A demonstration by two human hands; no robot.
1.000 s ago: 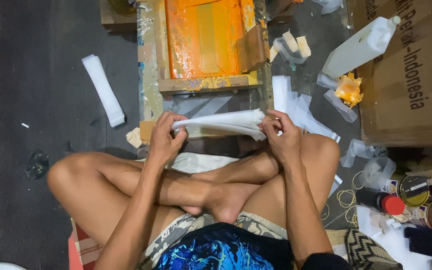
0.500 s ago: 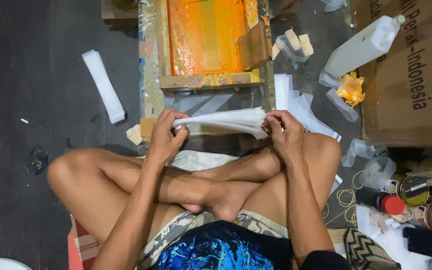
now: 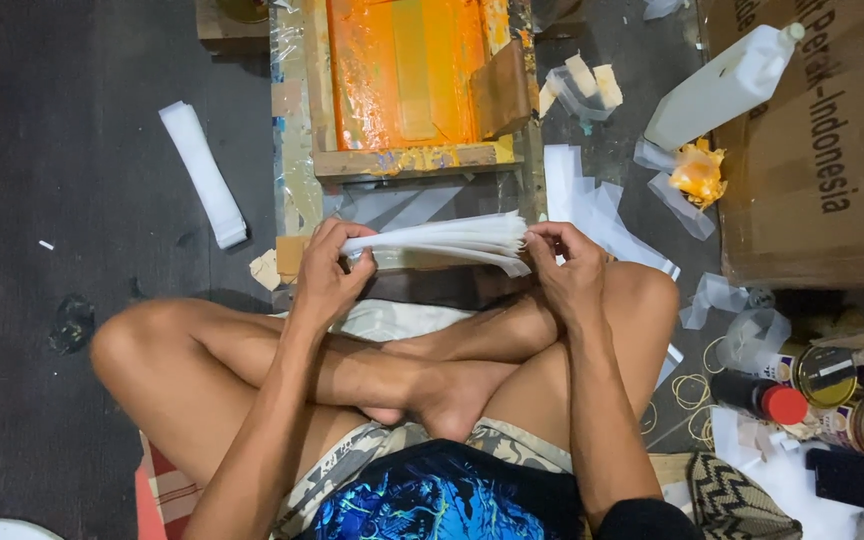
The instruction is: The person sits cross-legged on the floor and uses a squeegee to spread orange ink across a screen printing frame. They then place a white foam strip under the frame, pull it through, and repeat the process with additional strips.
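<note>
I sit cross-legged on the floor and hold a stack of thin clear plastic bags (image 3: 442,240) level above my knees. My left hand (image 3: 324,272) pinches the stack's left end. My right hand (image 3: 569,268) grips its right end, where the sheets fan apart. Just beyond the stack lies a wooden printing screen frame (image 3: 407,160) smeared with orange ink, with a brown squeegee (image 3: 500,90) resting at its right side.
A folded white strip of bags (image 3: 202,172) lies on the dark floor at left. Loose clear bags (image 3: 592,205) lie right of the frame. A white plastic bottle (image 3: 722,88) leans on a cardboard box (image 3: 812,150). Cans, a red-capped bottle (image 3: 762,397) and rubber bands sit at right.
Both hands stayed on the stack's ends. The right end of the stack has fanned out a little wider under my right fingers.
</note>
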